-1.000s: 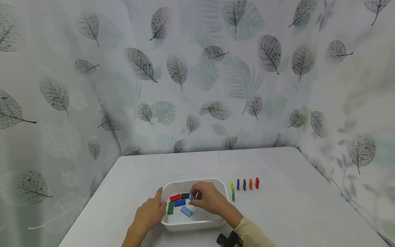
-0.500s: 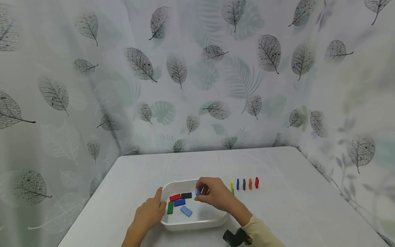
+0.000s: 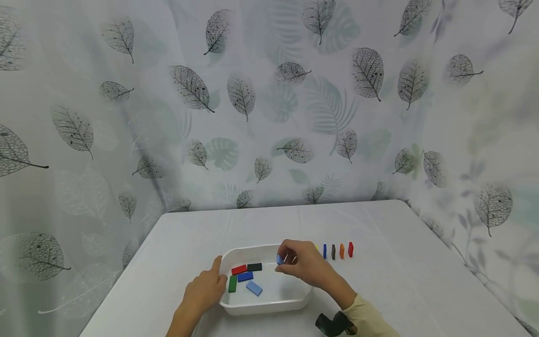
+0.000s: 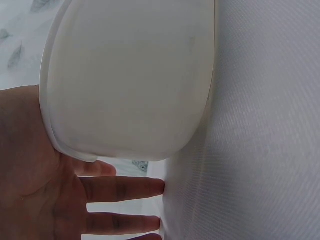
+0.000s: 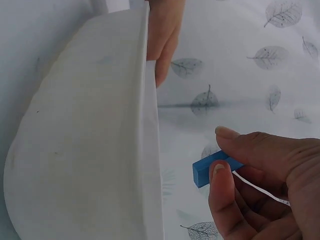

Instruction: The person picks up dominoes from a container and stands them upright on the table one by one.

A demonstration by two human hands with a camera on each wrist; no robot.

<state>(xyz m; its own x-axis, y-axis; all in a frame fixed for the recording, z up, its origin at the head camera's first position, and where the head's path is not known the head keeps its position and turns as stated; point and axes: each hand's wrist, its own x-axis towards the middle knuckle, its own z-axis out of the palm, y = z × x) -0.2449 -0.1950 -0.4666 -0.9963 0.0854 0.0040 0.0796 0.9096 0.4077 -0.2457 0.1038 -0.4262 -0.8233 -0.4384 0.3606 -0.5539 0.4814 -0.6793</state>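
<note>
My right hand (image 3: 306, 263) pinches a light blue domino block (image 5: 204, 171) between thumb and fingertips. In the head view it hovers over the right side of a white tray (image 3: 265, 307); the right wrist view shows the block above the rim. My left hand (image 3: 205, 289) rests against the tray's left rim, and its fingers (image 4: 122, 189) reach straight down to the table in the left wrist view. Inside the tray lie a red block (image 3: 239, 269), a black block (image 3: 254, 267), a dark blue block (image 3: 245, 276), a green block (image 3: 233, 283) and another light blue block (image 3: 254, 288).
Right of the tray a row of blocks stands upright on the white table (image 3: 404, 290): dark blue (image 3: 324, 251), dark brown (image 3: 333, 252), orange (image 3: 342, 251) and red (image 3: 351, 249). A yellow one (image 3: 316, 246) is mostly behind my right hand. A leaf-patterned curtain (image 3: 269, 117) surrounds the table.
My right hand has lifted the light blue block from beside the black one and carried it to the right. It now covers the standing green block. The left hand stays in place.
</note>
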